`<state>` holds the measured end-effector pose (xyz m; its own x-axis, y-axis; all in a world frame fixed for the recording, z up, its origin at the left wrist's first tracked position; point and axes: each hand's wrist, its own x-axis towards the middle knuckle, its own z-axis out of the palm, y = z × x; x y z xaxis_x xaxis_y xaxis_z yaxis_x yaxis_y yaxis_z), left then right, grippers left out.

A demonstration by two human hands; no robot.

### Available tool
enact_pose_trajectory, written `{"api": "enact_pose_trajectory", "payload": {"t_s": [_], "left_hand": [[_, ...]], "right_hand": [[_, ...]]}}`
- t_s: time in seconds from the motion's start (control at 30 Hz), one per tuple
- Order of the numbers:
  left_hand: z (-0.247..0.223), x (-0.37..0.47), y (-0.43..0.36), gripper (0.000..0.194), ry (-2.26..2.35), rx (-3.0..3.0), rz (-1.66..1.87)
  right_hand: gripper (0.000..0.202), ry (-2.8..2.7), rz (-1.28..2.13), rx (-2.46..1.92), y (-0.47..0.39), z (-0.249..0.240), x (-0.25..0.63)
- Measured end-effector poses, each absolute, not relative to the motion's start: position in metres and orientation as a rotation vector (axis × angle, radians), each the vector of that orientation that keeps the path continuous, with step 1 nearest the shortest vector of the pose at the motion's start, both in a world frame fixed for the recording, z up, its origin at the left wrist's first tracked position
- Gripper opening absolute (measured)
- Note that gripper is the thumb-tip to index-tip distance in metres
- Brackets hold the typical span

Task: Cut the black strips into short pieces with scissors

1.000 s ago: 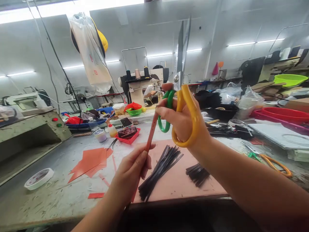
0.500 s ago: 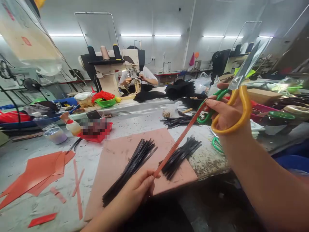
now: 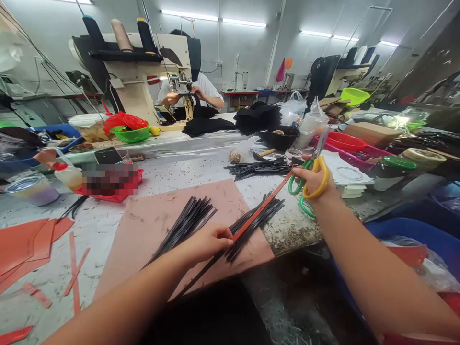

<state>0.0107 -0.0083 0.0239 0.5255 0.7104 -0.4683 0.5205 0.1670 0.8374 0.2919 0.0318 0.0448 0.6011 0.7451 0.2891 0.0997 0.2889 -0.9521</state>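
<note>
The left grip [image 3: 217,239] is covering the near part of the orange strip [image 3: 264,206], whose markings are showing too small to read. The right grip [image 3: 318,184] is masking the strip's far end and part of the scissors [image 3: 325,173], whose blades are appearing blurred. The left forearm [image 3: 143,287] is concealing the lower portion of a bundle of black strips [image 3: 189,215]. Pixelation is obscuring the contents of the red basket [image 3: 124,195]. The left edge is cutting off the orange sheets [image 3: 25,244]; the right edge is cropping the nearer blue bin [image 3: 377,227]. A sewing machine [image 3: 125,76] is hiding much of a co-worker [image 3: 212,91].
</note>
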Motion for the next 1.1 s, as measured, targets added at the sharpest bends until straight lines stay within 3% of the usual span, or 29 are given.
{"api": "enact_pose_trajectory", "payload": {"t_s": [0.2, 0.3, 0.43, 1.1], "left_hand": [[0.015, 0.013, -0.007, 0.014, 1.156, 1.415, 0.173], [0.013, 0.012, -0.006, 0.017, 1.16, 1.367, 0.167], [0.017, 0.015, -0.008, 0.019, 1.147, 1.335, 0.167], [0.011, 0.015, -0.011, 0.015, 1.153, 1.514, 0.169]], "right_hand": [[0.04, -1.055, 0.695, -1.494, -0.033, 0.019, 0.279], [0.04, -1.661, 1.105, -1.441, -0.094, 0.005, 0.254], [0.05, -2.172, 1.196, -1.426, -0.141, -0.017, 0.223], [0.035, -1.961, 1.299, -1.401, -0.135, -0.027, 0.194]]}}
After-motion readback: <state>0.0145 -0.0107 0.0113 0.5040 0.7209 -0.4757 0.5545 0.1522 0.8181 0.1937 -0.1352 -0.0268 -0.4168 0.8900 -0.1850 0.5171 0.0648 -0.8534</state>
